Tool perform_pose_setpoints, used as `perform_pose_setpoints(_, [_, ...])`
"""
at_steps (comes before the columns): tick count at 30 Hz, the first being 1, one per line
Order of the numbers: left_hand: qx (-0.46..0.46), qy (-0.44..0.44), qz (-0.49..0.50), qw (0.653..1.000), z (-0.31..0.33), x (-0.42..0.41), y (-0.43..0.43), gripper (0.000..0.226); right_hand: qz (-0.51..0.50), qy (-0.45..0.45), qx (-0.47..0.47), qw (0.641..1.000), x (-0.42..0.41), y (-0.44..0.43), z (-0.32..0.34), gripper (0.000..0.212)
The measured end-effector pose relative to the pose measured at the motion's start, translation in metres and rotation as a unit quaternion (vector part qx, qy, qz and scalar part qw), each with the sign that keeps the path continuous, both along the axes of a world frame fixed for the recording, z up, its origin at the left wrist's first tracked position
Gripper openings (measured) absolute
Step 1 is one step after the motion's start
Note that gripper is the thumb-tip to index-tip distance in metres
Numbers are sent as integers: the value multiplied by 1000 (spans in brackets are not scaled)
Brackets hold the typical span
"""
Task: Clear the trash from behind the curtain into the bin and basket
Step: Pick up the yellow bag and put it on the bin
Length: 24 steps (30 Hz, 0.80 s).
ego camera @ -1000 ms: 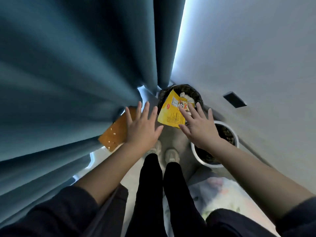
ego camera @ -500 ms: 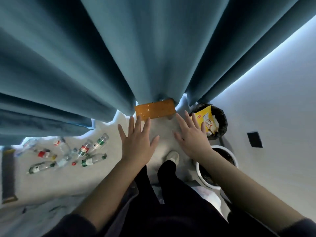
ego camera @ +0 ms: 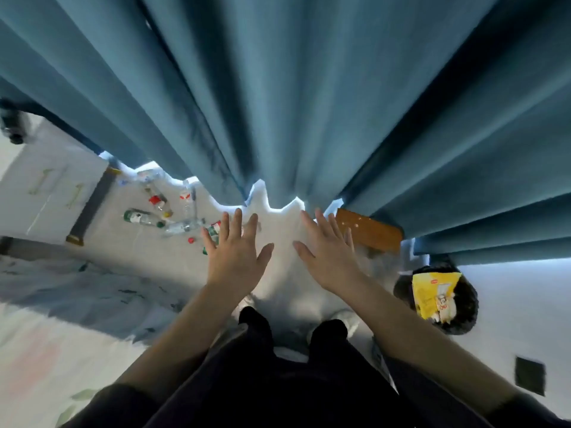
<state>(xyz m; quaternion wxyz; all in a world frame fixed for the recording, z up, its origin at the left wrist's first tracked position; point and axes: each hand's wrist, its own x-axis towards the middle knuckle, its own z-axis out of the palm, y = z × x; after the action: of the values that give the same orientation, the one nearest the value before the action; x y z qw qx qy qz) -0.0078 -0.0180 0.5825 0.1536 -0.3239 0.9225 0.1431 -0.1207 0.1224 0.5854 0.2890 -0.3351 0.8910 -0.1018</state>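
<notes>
Left hand [ego camera: 236, 257] and right hand [ego camera: 329, 257] spread flat and empty below the curtain [ego camera: 293, 97] hem, plastic bottles [ego camera: 163, 216] scattered beyond the left hand, yellow wrapper [ego camera: 434, 293] in the bin [ego camera: 468, 301] right of the right hand

Left hand [ego camera: 236, 254]: my palm faces down, fingers spread and straight, thumb out toward the right; it grips nothing.
Right hand [ego camera: 329, 253]: also flat and empty, fingers fanned forward, thumb angled toward my left hand.
Spacing: my hands sit side by side, near but apart.
Forearms: both bare and stretched forward, with dark sleeves pushed up by my elbows.
</notes>
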Motion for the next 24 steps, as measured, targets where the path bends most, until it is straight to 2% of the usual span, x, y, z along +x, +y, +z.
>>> perform_pose_setpoints(4, [-25,8,56,998,15,49,-78,66,43,-25,-11,999,39,-88,3,62])
perform_pose_setpoints(9, [-28,19,112,993,25,93,-132,62,124,8,-30,992,68,-154,9,64])
perform_pose_setpoints(17, [-18,39,229,973,22,105,-168,61,184,16,-13,983,44,-205,23,64])
perform_pose_setpoints(24, [-56,80,312,945,42,104,-206,63,256,36,-44,965,19,-288,39,68])
